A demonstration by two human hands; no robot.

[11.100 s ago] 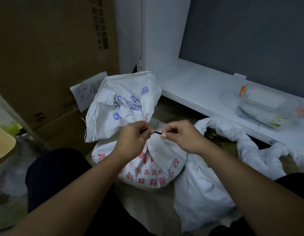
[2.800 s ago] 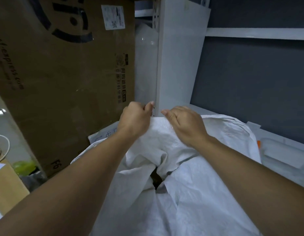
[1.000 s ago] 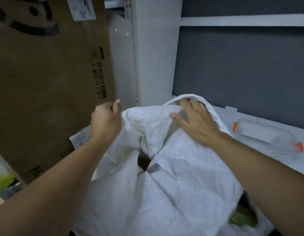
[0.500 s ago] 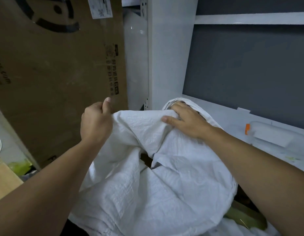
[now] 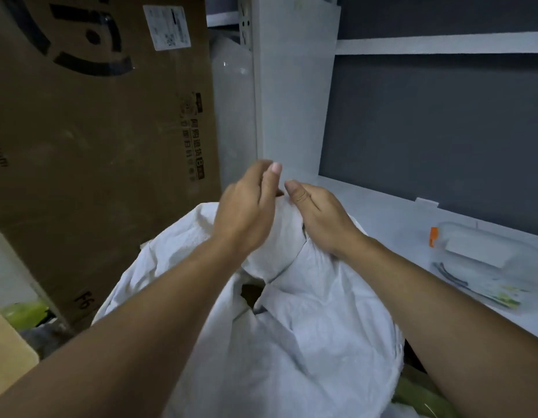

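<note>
Head view. Low in the middle, a white sack (image 5: 307, 342), crumpled and bulging, top bunched upward, a dark gap among the folds just below the wrists.

At the top of that bunch, the right hand (image 5: 320, 220): thumb laid on the near side of the cloth, fingers hooked over the far side, gripping the top fold. Just beside it, nearly touching, the left hand (image 5: 246, 206): blurred, thumb up, fingers curved over the sack's upper edge. Cannot tell whether gripping cloth or loose. Both forearms stretched in from the bottom corners across the sack.

To the left, behind the sack, a big cardboard box (image 5: 96, 131) with black print and a white label (image 5: 166, 27). Straight behind the hands, a white upright panel (image 5: 295, 95). To its right, a grey wall (image 5: 442, 131) above a white shelf (image 5: 382, 218). On the shelf, well apart from the sack, a clear plastic bottle (image 5: 485, 248) lying on its side, orange cap toward the sack. At lower left, a green lump (image 5: 23, 312), too dim to name.
</note>
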